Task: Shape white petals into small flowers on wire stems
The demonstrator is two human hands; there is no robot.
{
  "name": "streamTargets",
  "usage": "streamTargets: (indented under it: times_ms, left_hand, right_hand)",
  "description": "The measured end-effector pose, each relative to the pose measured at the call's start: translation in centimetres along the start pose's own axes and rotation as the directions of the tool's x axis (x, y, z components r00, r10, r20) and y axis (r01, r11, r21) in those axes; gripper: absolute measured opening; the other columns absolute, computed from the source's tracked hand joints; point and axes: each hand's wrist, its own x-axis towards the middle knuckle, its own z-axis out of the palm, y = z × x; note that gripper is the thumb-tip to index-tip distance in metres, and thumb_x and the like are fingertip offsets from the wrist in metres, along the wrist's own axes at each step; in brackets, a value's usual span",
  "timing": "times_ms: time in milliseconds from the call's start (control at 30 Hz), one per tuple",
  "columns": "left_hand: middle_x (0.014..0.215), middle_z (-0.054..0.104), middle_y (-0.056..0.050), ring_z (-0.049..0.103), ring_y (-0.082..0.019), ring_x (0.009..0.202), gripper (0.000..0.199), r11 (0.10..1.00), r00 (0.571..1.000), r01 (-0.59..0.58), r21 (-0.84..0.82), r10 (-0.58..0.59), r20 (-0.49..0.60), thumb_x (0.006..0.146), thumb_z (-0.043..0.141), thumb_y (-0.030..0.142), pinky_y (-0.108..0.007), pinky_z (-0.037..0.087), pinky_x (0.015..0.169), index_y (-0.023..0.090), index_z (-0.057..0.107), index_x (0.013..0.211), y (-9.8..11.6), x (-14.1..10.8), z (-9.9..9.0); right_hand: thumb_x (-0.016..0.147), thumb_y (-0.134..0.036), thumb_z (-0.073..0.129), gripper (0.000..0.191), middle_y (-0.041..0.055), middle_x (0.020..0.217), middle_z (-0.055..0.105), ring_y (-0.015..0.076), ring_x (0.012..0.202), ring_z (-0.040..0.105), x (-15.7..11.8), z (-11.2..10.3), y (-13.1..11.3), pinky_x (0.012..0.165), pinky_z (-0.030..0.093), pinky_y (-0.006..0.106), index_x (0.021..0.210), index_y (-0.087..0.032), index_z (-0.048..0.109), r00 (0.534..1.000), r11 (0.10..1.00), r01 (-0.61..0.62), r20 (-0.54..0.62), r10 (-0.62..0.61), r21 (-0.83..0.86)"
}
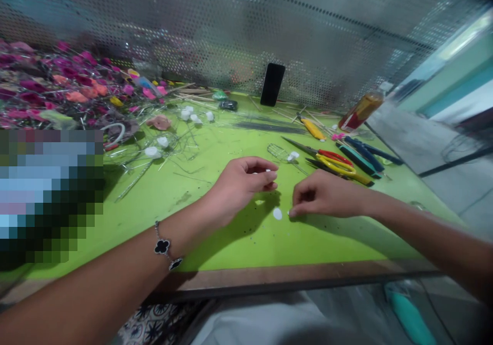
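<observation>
Above the middle of the green table, my left hand (pixel 248 178) is closed, with bits of something small and white showing between thumb and fingers. To its right, my right hand (pixel 327 193) pinches at the tabletop; a tiny white edge shows at its fingertips, too small to name. A flat white oval piece (pixel 277 213) lies just left of those fingertips, not touched by the left hand. Beyond the hands rests a wire cage-like shape (pixel 276 151) beside a small white lump (pixel 293 156).
Scissors (pixel 335 163) and pliers (pixel 360 160) lie at the right, near a tilted bottle (pixel 362 111). A phone (pixel 272 84) leans at the back against a perforated metal panel (pixel 215 37). Pink and orange flower-like pieces on wires (pixel 73 88) crowd the left.
</observation>
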Motion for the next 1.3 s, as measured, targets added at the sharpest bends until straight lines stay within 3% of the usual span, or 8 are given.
streamTargets:
  times_ms: [167, 333, 500, 633, 767, 900, 1100, 1300]
  left_hand:
    - [0.084, 0.075, -0.003, 0.076, -0.017, 0.072, 0.015, 1.000, 1.000, -0.007, 0.008, 0.006, 0.015, 0.080, 0.091, 0.014, -0.034, 0.058, 0.080, 0.014, 0.081, 0.092, 0.1, -0.2, -0.2]
    - [0.083, 0.075, -0.004, 0.075, -0.017, 0.072, 0.006, 1.000, 1.000, 0.003, 0.028, -0.003, 0.010, 0.086, 0.084, 0.012, -0.034, 0.058, 0.079, 0.014, 0.081, 0.091, 0.2, -0.3, 0.0]
    - [0.081, 0.075, -0.004, 0.074, -0.015, 0.070, 0.007, 0.999, 1.000, 0.019, 0.039, -0.020, 0.008, 0.087, 0.084, 0.009, -0.034, 0.059, 0.078, 0.015, 0.081, 0.089, 0.1, -0.1, 0.1]
    - [0.077, 0.074, -0.003, 0.073, -0.015, 0.068, 0.008, 0.998, 0.999, 0.036, 0.045, -0.036, 0.004, 0.088, 0.083, 0.007, -0.034, 0.060, 0.078, 0.014, 0.080, 0.088, 0.3, -0.2, 0.4]
    - [0.079, 0.075, -0.002, 0.073, -0.014, 0.068, 0.007, 0.998, 1.000, 0.024, 0.056, -0.025, 0.013, 0.089, 0.082, 0.008, -0.032, 0.058, 0.075, 0.014, 0.080, 0.090, 0.4, -0.4, 0.4]
    - [0.083, 0.075, -0.002, 0.075, -0.014, 0.068, 0.006, 0.999, 1.000, 0.018, 0.037, -0.018, 0.011, 0.088, 0.083, 0.009, -0.031, 0.058, 0.075, 0.014, 0.080, 0.092, 0.3, -0.2, -0.1]
    - [0.088, 0.077, -0.003, 0.078, -0.016, 0.075, 0.021, 1.000, 0.999, -0.003, 0.023, 0.002, 0.042, 0.079, 0.093, 0.019, -0.030, 0.059, 0.076, 0.015, 0.082, 0.097, 0.2, 0.0, -0.8]
    - [0.089, 0.077, -0.004, 0.076, -0.015, 0.073, 0.016, 0.999, 0.999, -0.009, 0.042, 0.008, 0.036, 0.081, 0.090, 0.018, -0.030, 0.059, 0.076, 0.015, 0.082, 0.095, 0.3, -0.1, -0.8]
  right_hand:
    - [0.085, -0.047, 0.092, 0.028, -0.0025, 0.063, 0.073, 0.0133, 0.056, 0.059, 2.2, -1.7, -1.6, 0.057, 0.036, 0.029, 0.076, -0.023, 0.082, 0.991, 0.956, 0.100, 0.108, -0.073, -0.275]
    - [0.091, -0.057, 0.085, 0.047, -0.0028, 0.048, 0.059, 0.0114, 0.043, 0.041, 2.4, -1.9, -2.2, 0.049, 0.026, 0.032, 0.060, -0.022, 0.075, 0.985, 0.923, 0.014, 0.165, 0.054, -0.384]
    - [0.096, -0.075, 0.068, 0.068, 0.0033, 0.048, 0.063, 0.0128, 0.041, 0.046, 0.9, -0.5, -1.4, 0.047, 0.035, 0.031, 0.056, -0.020, 0.076, 0.907, 0.946, -0.305, 0.269, 0.325, -0.113]
    - [0.089, -0.093, 0.057, 0.080, -0.0033, 0.041, 0.046, 0.0107, 0.037, 0.034, 0.1, -1.0, 0.0, 0.043, 0.030, 0.029, 0.059, -0.020, 0.071, 0.856, 0.870, -0.446, 0.385, 0.346, 0.211]
    - [0.091, -0.086, 0.064, 0.073, -0.0022, 0.047, 0.051, 0.0112, 0.045, 0.038, 0.5, -3.4, 0.1, 0.050, 0.030, 0.029, 0.062, -0.019, 0.073, 0.973, 0.990, -0.130, 0.184, 0.137, -0.047]
    - [0.098, -0.065, 0.073, 0.057, -0.0002, 0.052, 0.060, 0.0117, 0.049, 0.035, 2.0, -4.3, -2.2, 0.056, 0.023, 0.032, 0.063, -0.020, 0.076, 0.972, 0.832, 0.191, 0.221, -0.085, -0.521]
    - [0.091, -0.065, 0.082, 0.047, 0.0012, 0.054, 0.066, 0.0122, 0.046, 0.035, 4.6, -3.6, -4.6, 0.059, 0.022, 0.033, 0.072, -0.022, 0.084, 0.948, 0.669, 0.220, 0.318, 0.026, -0.710]
    - [0.089, -0.058, 0.085, 0.048, 0.0001, 0.055, 0.068, 0.0136, 0.049, 0.052, 5.5, -3.5, -4.2, 0.059, 0.032, 0.032, 0.065, -0.018, 0.076, 0.887, 0.852, 0.003, 0.395, 0.239, -0.523]
